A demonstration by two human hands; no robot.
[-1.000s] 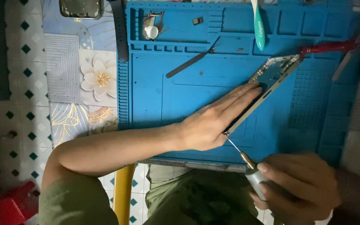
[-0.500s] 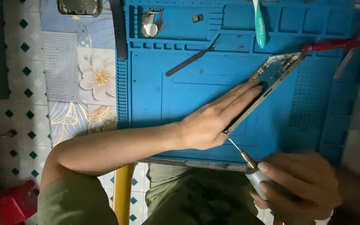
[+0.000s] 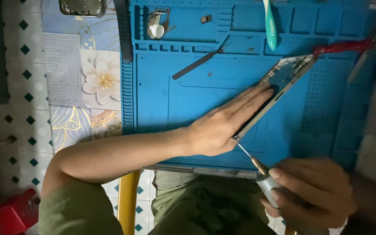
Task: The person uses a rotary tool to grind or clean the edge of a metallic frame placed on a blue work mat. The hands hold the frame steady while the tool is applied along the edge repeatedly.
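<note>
The right hand [image 3: 314,196], at the lower right of the frame, is closed around the grey handle of a precision screwdriver [image 3: 257,167]; its thin shaft runs up and to the left, and the tip meets the lower corner of an opened phone frame [image 3: 283,85] just beside the left hand's thumb. The left hand [image 3: 223,126] lies flat with fingers stretched and together, palm down, pressing on the phone frame; it grips nothing, only holds the frame down against the mat. The frame lies slanted across the middle of the frame of view, its lower end near the centre and its upper end toward the upper right, where small metal parts inside it show.

Under both is a blue silicone repair mat [image 3: 162,95] with moulded compartments along its top edge. On the mat, above the left hand, a dark flat pry tool [image 3: 199,61] lies aslant. In a compartment at upper centre sits a small white part with bits of metal [image 3: 157,28], and a tiny dark piece [image 3: 206,19] lies just to its right. A teal and white toothbrush [image 3: 270,26] hangs down from the top edge. A red-handled tool [image 3: 342,45] lies at upper right, its tip near the phone frame's upper corner. Left of the mat, a tablecloth with a white flower [image 3: 101,80] shows.
</note>
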